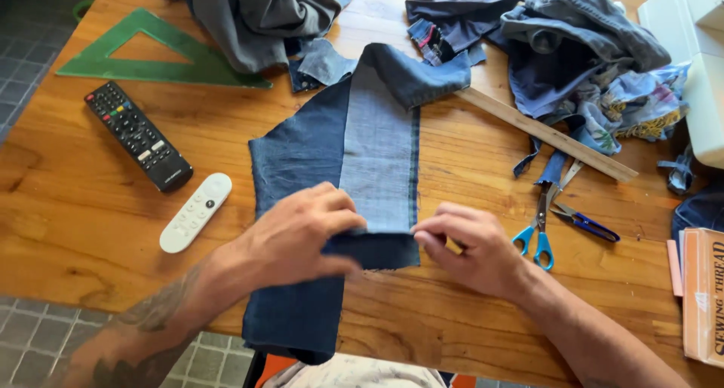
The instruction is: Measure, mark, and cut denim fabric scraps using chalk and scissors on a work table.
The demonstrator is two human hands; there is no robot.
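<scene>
Head view, sweeping left to right: a green set square (162, 56) lies at the far left of the wooden table (75, 199), with a black remote (137, 136) below it and a small white remote (195, 211) just beside that. Now the left hand (305, 233), fingers and thumb pinched on the folded edge of the denim strip (339, 162), which runs down the middle of the table and hangs over the near edge. A paler inner face shows along the strip's right half. The right hand (471, 248) comes next, fingertips curled and pinching the same fold at its right corner. Further right, blue-handled scissors (537, 226) and small blue thread snips (584, 222) lie near a wooden ruler (550, 135). Heaped denim scraps (573, 33) sit behind, and a cardboard box (705, 297) is at the far right edge.
</scene>
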